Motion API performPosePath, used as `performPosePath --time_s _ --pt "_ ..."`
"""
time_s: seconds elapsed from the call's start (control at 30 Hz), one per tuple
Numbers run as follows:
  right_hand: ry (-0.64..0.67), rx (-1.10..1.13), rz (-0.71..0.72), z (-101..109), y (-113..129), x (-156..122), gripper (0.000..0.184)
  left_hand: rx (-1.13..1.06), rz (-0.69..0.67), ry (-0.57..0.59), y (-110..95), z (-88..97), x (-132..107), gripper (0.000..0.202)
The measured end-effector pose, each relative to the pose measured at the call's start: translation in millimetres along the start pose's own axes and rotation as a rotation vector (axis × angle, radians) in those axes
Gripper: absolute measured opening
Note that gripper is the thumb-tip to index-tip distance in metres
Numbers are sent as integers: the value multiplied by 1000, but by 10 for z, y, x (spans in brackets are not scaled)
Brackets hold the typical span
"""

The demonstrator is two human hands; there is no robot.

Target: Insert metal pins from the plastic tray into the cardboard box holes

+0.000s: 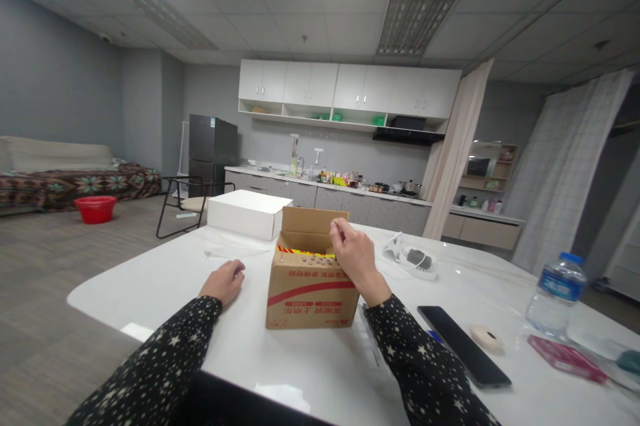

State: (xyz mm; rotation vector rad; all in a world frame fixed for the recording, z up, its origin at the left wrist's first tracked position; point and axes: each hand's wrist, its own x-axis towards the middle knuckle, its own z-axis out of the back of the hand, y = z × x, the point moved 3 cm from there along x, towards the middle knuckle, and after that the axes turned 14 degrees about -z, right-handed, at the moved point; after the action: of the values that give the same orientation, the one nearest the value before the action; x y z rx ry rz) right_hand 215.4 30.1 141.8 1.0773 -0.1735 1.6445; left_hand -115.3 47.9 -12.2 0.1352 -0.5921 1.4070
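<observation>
A brown cardboard box (311, 296) with a red stripe and printed lettering stands in front of me with its top flap raised. Something yellow and red (305, 251) shows inside it. Several small, round, shiny pieces (311, 260) lie along its near top edge; their kind is too small to tell. Over the box's right side, my right hand (356, 259) is closed with the fingers pinched together; whatever they hold is hidden. My left hand (224, 283) rests on the table left of the box, fingers loosely bent and nothing visible in them.
On the white table (150, 279) are a white box (245, 214), a white device with a cable (411, 258), a black phone (463, 346), a beige round item (486, 338), a water bottle (556, 296) and a dark red packet (567, 358). A dark edge (235, 403) sits nearest me.
</observation>
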Motion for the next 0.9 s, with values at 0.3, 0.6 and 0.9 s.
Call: performPosePath --time_s 0.3,0.6,0.9 --pt "-4 49 -71 -11 -137 73 26 4 -5 4 8 -12 0 31" --pt "26 83 -187 1 -278 137 24 8 -1 17 -4 -8 5 32" --pt "15 35 -140 0 -264 121 27 18 -4 -1 6 -14 10 31"
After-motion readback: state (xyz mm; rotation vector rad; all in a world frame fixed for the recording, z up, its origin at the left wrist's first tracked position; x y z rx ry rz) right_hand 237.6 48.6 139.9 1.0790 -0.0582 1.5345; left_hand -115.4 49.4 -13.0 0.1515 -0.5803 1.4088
